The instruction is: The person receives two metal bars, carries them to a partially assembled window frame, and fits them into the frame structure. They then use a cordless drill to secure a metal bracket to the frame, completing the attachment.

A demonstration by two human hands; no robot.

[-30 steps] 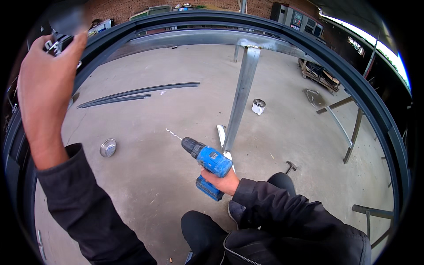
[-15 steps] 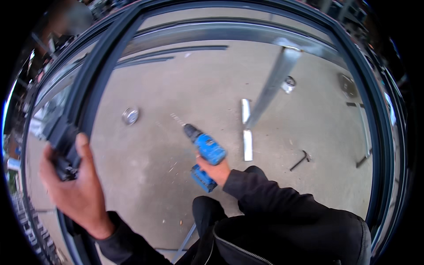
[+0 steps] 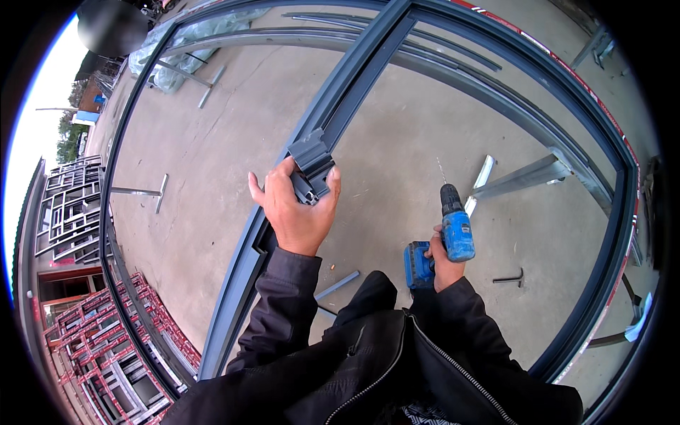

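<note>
A: Head view, 1 camera. How do the 2 hands stand?

B: Both closed. Left hand [image 3: 297, 219] grips a short dark grey piece [image 3: 312, 159], thumb on its right side, fingers on its left. Right hand [image 3: 446, 269] is wrapped round a blue drill [image 3: 459, 237]. Whether the trigger is pressed: cannot tell.

A: Why held so?

B: The side grip on the piece probably leaves its far end free. The low grip on the drill seems to keep fingers off the bit [image 3: 443, 172], which points away from the body. Hands well apart, likely so the bit stays clear of the left.

A: Where do piece and drill lie?

B: Piece: at the left hand's fingertips, over or against the bar [image 3: 358, 71] that crosses the frame [image 3: 625, 205]; contact cannot be told. Drill: in the right hand, body mostly beyond the fist, battery [image 3: 416, 265] left of it, well right of the piece. Hammer [image 3: 520, 278]: on the floor [image 3: 404, 142], right of the right hand, apart from it.
</note>
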